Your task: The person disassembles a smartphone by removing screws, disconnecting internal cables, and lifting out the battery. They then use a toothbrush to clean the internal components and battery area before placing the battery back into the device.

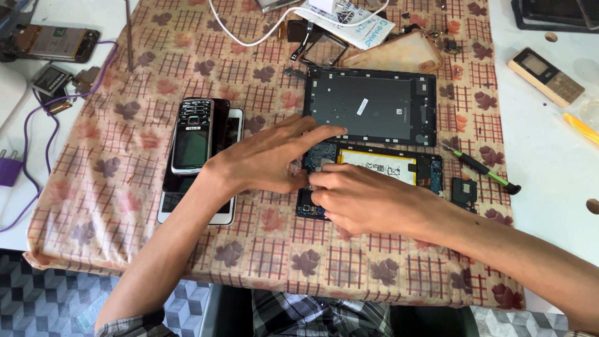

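1. At the middle of the cloth-covered counter (125,206) lies an opened tablet (430,171), its inner side up; a white, yellow-edged battery (377,165) and a blue circuit board (321,153) show inside it.
2. Left hand (274,159) rests over the tablet's left end; its fingers (324,132) are stretched flat and close together, pressing toward the board rather than gripping anything.
3. Right hand (368,200) covers the lower left corner; its fingertips are bunched at the board, apparently pinching or prising some small part, though what they hold I cannot tell.
4. Just above, touching or nearly so, sits the detached dark back cover (371,106); a green-handled screwdriver (480,167) lies to the right; two stacked phones (199,150) lie to the left.
5. Judged from its look, the tablet is light, thin and stiff but fragile; the board and its thin connectors would not stand bending, and the battery should not be pierced or creased; the frame edges seem the safest hold.
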